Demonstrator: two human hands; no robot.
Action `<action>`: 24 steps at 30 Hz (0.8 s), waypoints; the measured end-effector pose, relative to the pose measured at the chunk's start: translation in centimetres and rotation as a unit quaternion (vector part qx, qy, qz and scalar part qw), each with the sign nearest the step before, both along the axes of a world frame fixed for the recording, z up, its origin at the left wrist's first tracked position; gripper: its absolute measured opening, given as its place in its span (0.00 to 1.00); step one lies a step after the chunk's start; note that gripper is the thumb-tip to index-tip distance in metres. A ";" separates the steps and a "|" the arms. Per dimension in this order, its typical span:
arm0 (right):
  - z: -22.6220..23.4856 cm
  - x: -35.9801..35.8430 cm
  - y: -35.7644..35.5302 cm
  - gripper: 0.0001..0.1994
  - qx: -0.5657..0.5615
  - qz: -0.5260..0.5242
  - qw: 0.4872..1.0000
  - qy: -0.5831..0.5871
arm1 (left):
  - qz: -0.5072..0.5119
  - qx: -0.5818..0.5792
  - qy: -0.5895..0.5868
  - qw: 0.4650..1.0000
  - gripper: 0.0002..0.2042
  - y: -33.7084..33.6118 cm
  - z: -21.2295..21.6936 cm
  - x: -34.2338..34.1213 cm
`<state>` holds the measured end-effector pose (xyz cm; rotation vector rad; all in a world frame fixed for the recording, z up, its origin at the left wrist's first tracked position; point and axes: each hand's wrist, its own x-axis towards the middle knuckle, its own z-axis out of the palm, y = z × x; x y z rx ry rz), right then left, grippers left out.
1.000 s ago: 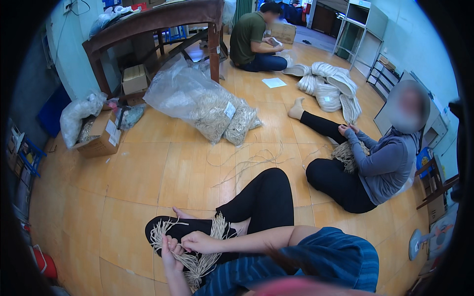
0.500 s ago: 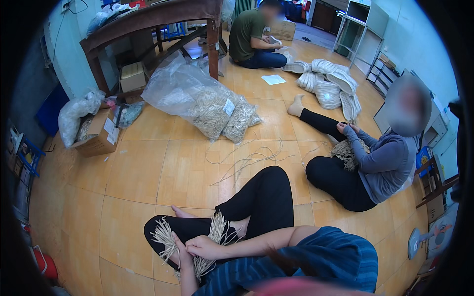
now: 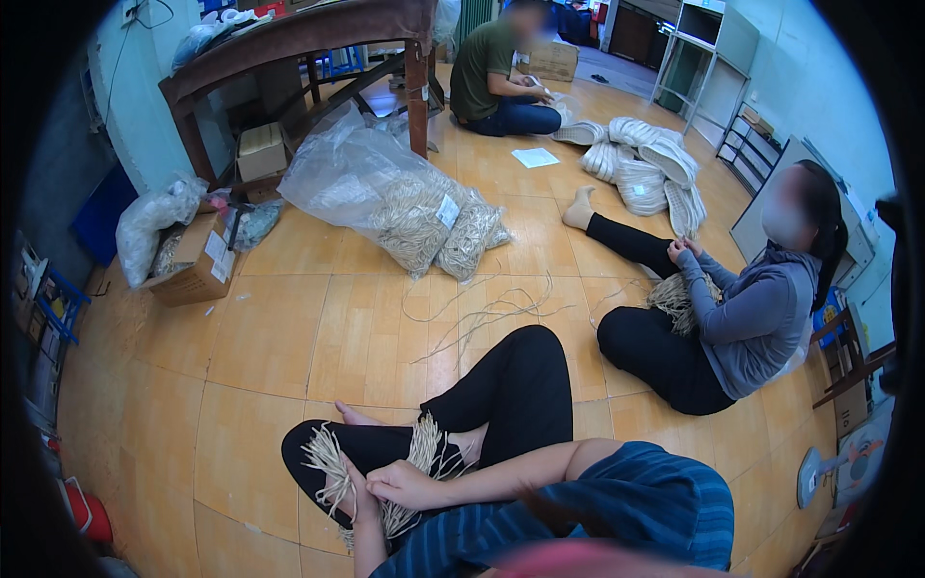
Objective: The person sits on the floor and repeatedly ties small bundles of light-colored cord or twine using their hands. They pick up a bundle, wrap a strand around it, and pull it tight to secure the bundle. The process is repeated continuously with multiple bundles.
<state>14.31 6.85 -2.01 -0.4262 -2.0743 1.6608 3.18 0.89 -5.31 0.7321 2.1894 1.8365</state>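
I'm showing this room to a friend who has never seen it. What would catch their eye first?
Nearest the camera, the left hand and right hand grip a bundle of pale cords on the person's lap. Behind lie clear plastic bags of cord by a wooden table. On the right, a seated person in a grey hoodie handles a similar bundle.

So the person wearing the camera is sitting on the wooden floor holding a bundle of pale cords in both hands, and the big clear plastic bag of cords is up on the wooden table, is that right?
Not quite. The head view shows the clear plastic bag lying on the floor beside the wooden table, not on it. The rest holds: left hand and right hand grip the bundle of pale cords.
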 end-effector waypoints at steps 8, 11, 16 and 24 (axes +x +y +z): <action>-1.4 -1.1 1.9 0.14 -0.023 0.067 0.997 -0.030 | 0.011 0.021 -0.043 0.999 0.17 0.3 2.1 0.7; -1.6 -1.7 2.3 0.15 -0.103 0.098 0.988 -0.052 | 0.027 -0.032 -0.122 0.992 0.24 -0.2 2.8 0.4; -1.1 -2.5 3.0 0.13 -0.022 0.103 0.993 -0.049 | 0.039 -0.010 -0.191 0.981 0.16 -0.7 2.9 -0.4; -1.0 -3.3 3.9 0.09 0.046 0.103 0.993 -0.020 | -0.006 0.062 -0.226 0.972 0.21 -0.5 1.7 -1.6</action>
